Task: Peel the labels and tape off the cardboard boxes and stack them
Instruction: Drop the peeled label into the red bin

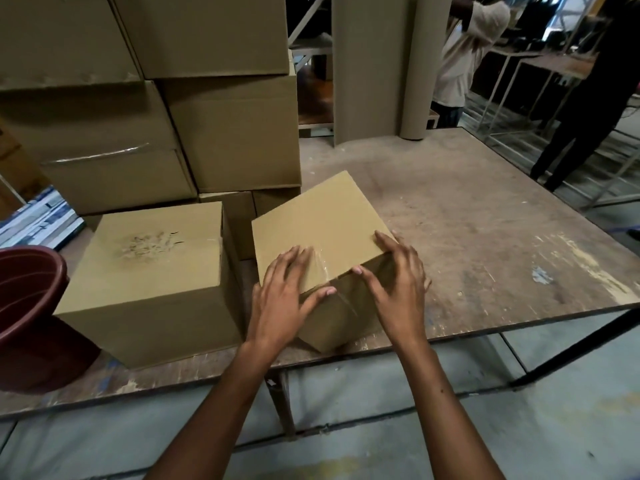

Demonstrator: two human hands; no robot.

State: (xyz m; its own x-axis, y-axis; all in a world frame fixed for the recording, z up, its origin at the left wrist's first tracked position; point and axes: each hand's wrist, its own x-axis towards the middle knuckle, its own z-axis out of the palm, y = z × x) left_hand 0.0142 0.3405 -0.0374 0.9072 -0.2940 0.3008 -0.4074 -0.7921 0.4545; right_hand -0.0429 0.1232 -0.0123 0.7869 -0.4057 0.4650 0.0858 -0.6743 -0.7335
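A small brown cardboard box (322, 220) sits turned at an angle near the table's front edge. A strip of clear tape (323, 268) runs over its near top edge and down the front face. My left hand (284, 296) lies flat on the box's near left corner, fingers spread, thumb at the tape. My right hand (398, 282) rests on the near right corner, fingers spread over the top edge and side. Left of it stands a second box (149, 282) with a torn patch where a label was. Behind both rises a stack of larger boxes (228, 133).
A dark red plastic tub (27, 317) sits at the table's left front corner. The worn plywood table (485, 237) stretches to the right. Rolled cardboard sheets (381, 64) stand at the back. Two people stand beyond the table's far right.
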